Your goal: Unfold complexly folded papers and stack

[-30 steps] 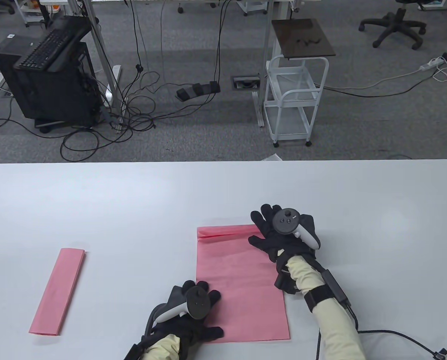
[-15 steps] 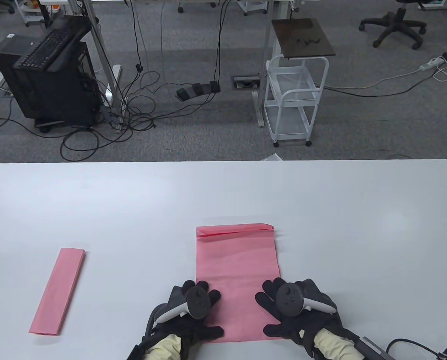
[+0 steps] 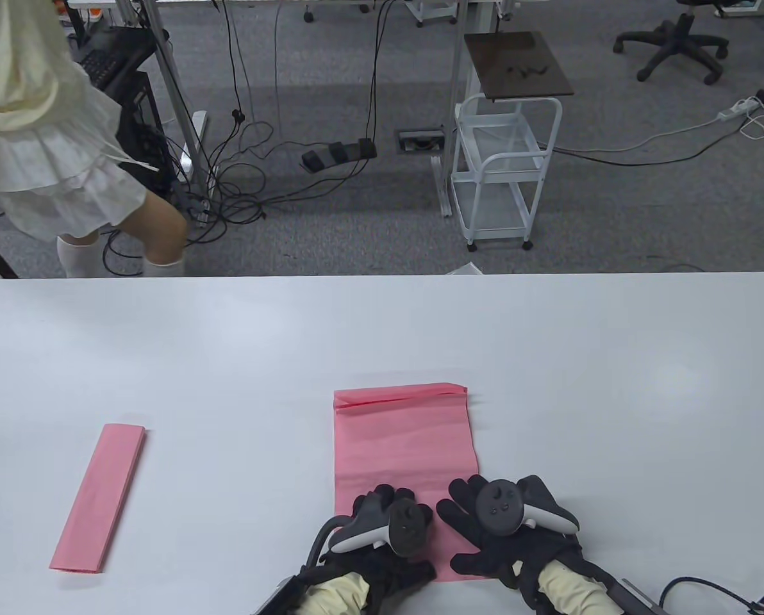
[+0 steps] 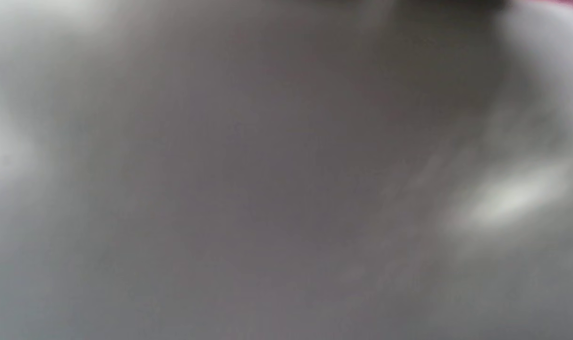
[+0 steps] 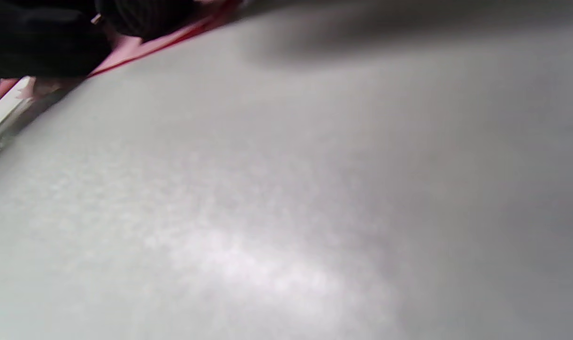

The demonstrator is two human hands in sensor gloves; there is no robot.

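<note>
White table (image 3: 228,346), folded pink strip (image 3: 99,498) left, person (image 3: 49,141) behind

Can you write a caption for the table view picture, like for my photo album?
Two gloved hands, left and right, rest on a pink paper; a folded one waits nearby.

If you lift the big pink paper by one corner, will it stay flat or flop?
The pink paper would probably flop: it looks thin, and its far edge shows loose folded layers. It likely weighs little and could slide on the smooth table.
</note>
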